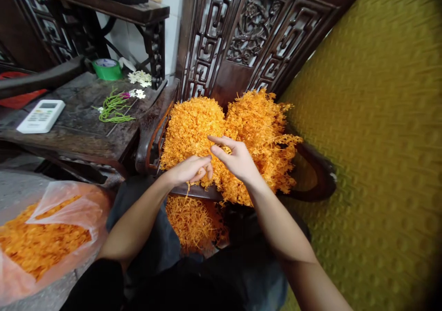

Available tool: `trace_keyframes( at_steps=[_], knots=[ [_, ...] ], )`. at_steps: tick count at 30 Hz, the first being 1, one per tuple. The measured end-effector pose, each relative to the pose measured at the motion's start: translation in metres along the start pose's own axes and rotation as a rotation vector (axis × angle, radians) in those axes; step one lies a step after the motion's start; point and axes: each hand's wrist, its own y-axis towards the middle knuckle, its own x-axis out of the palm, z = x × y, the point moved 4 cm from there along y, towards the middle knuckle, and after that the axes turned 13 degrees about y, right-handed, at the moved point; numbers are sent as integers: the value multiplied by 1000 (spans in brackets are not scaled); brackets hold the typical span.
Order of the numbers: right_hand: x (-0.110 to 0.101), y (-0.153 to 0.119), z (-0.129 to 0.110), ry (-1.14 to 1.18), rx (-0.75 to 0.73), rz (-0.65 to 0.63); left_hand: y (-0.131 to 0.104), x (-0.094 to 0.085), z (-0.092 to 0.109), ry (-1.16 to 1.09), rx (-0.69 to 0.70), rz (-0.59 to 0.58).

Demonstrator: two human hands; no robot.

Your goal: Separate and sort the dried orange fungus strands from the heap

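Mounds of orange strands, curly, densely tangled, ragged at edges

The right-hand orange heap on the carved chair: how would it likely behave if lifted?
The right-hand orange heap is probably light for its bulk, since it looks like loose, frilly strands. It would likely flop rather than hold shape, given the thin ends straggling outward. It may snag on the left-hand heap, which lies against it.
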Motion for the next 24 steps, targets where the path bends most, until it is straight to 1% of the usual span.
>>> trace_keyframes(
  at_steps=[2, 3, 4, 5, 7, 8, 9, 10, 11, 12, 14, 16, 18, 19, 20, 21, 22, 24],
  knots=[
    [10, 6, -4, -85, -51, -37, 1, 2, -1, 179, -58, 54],
    [11, 9, -5, -102, -80, -22, 1, 3, 0, 250, -72, 83],
    [8, 13, -6, -92, -109, 40, 1, 3, 0, 312, -78, 111],
    [1, 17, -5, -44, -138, 148, 0, 2, 0, 366, -80, 137],
    [-20, 22, -1, 144, -164, 413, -3, 0, -1, 447, -89, 169],
    [-30, 23, 1, 249, -157, 496, -5, -1, -1, 468, -92, 167],
    [-36, 24, 3, 343, -139, 519, -7, -2, -1, 472, -86, 147],
    [-39, 25, 5, 419, -103, 477, -8, -2, -1, 453, -69, 112],
    [-38, 25, 5, 477, -51, 390, -10, -1, 0, 408, -34, 58],
    [-33, 23, 6, 524, 14, 273, -11, 0, 2, 343, 12, -8],
    [-18, 15, 7, 604, 155, 36, -14, 2, 7, 189, 107, -138],
    [2, 7, 10, 662, 276, -163, -17, 4, 10, 68, 177, -232],
    [18, 5, 12, 654, 326, -324, -18, 7, 12, 9, 202, -282],
    [23, 7, 13, 620, 317, -373, -19, 8, 12, -8, 202, -302],
    [25, 11, 13, 585, 287, -367, -19, 10, 12, -20, 199, -320],
    [23, 18, 12, 561, 244, -299, -19, 12, 12, -28, 193, -335],
    [17, 26, 12, 554, 195, -181, -19, 13, 12, -30, 186, -350],
    [-1, 38, 11, 576, 115, 100, -20, 14, 12, -16, 171, -367]
  ],
)
